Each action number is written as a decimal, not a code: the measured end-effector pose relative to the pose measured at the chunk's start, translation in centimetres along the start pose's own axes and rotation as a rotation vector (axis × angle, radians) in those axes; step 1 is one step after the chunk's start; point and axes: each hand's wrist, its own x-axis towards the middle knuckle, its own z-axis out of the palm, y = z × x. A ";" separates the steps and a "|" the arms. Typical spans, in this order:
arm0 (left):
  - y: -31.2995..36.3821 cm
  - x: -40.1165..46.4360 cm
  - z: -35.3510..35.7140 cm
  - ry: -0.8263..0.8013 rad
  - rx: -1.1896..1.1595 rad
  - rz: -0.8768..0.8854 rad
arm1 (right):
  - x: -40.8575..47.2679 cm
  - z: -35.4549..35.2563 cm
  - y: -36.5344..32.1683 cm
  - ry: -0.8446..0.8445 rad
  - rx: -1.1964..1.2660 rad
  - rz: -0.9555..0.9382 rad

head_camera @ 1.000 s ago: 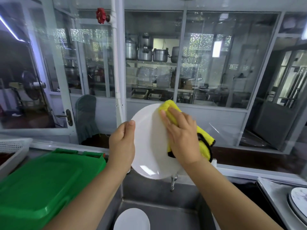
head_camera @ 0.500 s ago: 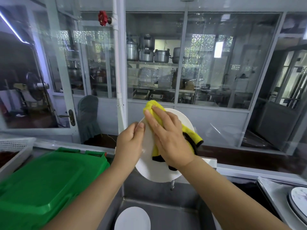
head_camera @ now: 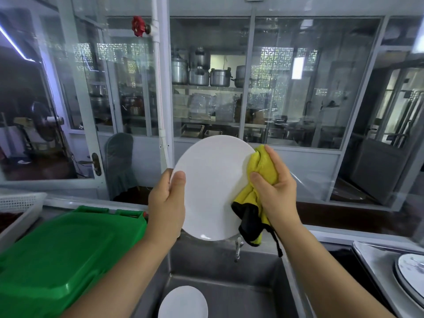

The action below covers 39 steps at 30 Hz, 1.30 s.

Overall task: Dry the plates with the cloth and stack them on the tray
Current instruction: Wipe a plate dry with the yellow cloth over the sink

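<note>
Over the steel sink (head_camera: 229,292), the left hand (head_camera: 168,203) grips a white plate (head_camera: 211,187) by its left rim, held upright, while the right hand (head_camera: 274,191) clutches the yellow cloth (head_camera: 259,171) against its right edge.

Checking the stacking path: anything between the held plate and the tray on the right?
Nothing visible blocks it. The plate, held up over the sink, has the right hand and yellow cloth on its right edge; the tray already holds plates.
</note>
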 end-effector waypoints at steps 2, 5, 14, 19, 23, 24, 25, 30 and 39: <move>-0.2 1.0 -0.8 -0.146 -0.009 -0.136 | 0.2 -0.7 -0.3 -0.018 -0.029 0.009; 0.7 3.4 -1.7 -0.438 0.112 -0.312 | 0.2 -1.3 -0.7 -0.102 -0.158 -0.041; 0.6 3.8 1.6 -0.396 0.334 -0.164 | -0.1 0.4 -0.5 -0.075 -1.032 -0.755; -0.1 3.2 2.5 -0.295 0.245 -0.204 | 0.0 -0.5 0.9 -0.025 -1.247 -0.840; -0.6 3.4 1.7 -0.141 0.097 -0.295 | -1.2 -2.9 2.3 -0.022 -1.325 -0.608; -0.7 3.4 1.7 -0.126 0.088 -0.305 | -1.5 -3.1 2.5 -0.057 -1.339 -0.551; -0.9 3.3 1.9 -0.121 0.092 -0.315 | -1.7 -3.1 2.5 -0.087 -1.340 -0.506; -1.5 2.2 3.2 -0.114 0.138 -0.306 | -1.2 -0.7 0.7 -0.062 -1.171 -0.551; -1.0 2.9 3.5 -0.030 0.033 -0.341 | -4.8 1.6 2.2 -0.368 -1.063 -0.853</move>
